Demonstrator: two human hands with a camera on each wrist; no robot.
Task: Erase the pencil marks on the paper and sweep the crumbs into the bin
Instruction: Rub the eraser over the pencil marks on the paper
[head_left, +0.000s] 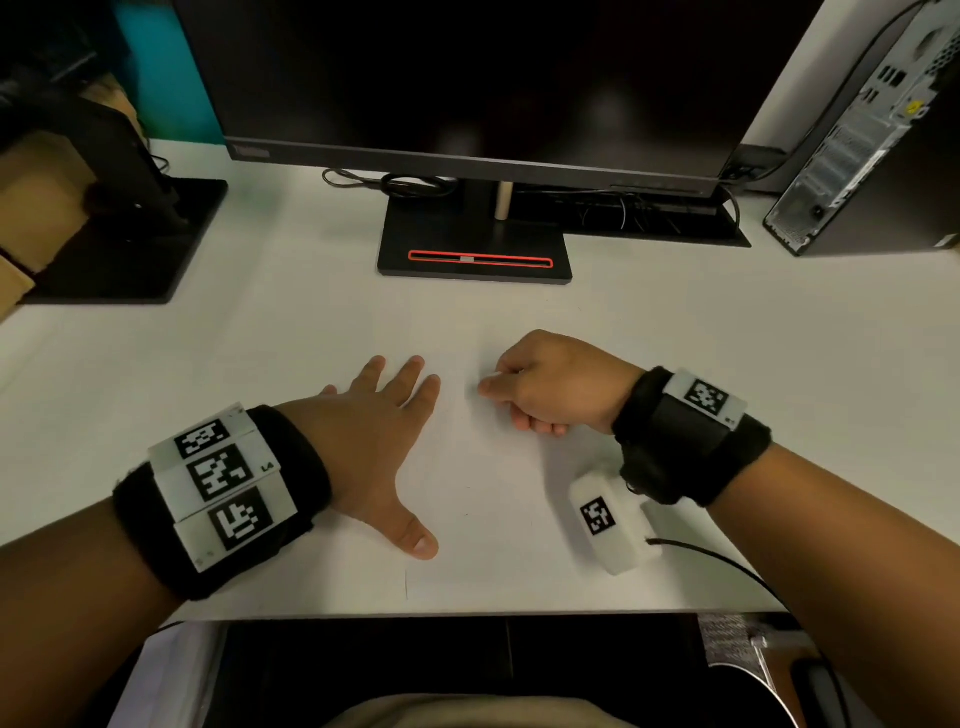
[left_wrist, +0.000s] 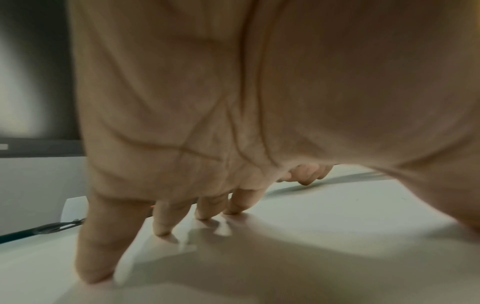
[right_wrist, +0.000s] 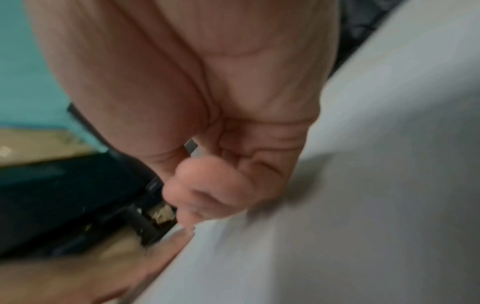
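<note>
A white sheet of paper (head_left: 483, 483) lies on the white desk (head_left: 675, 332); only its left edge shows faintly near the front. My left hand (head_left: 384, 415) rests flat on it with fingers spread; in the left wrist view its fingertips (left_wrist: 161, 230) press the sheet. My right hand (head_left: 491, 382) is curled just right of them, thumb and fingers pinching a small pale eraser (right_wrist: 191, 148), mostly hidden in the fist. I cannot make out pencil marks or crumbs.
A monitor on a black stand (head_left: 472, 249) fills the back, with cables behind it. At the back right stands a computer tower (head_left: 872, 156), at the left another black stand (head_left: 119, 244). A round grey rim (head_left: 753, 675) shows below the desk's front edge (head_left: 467, 616).
</note>
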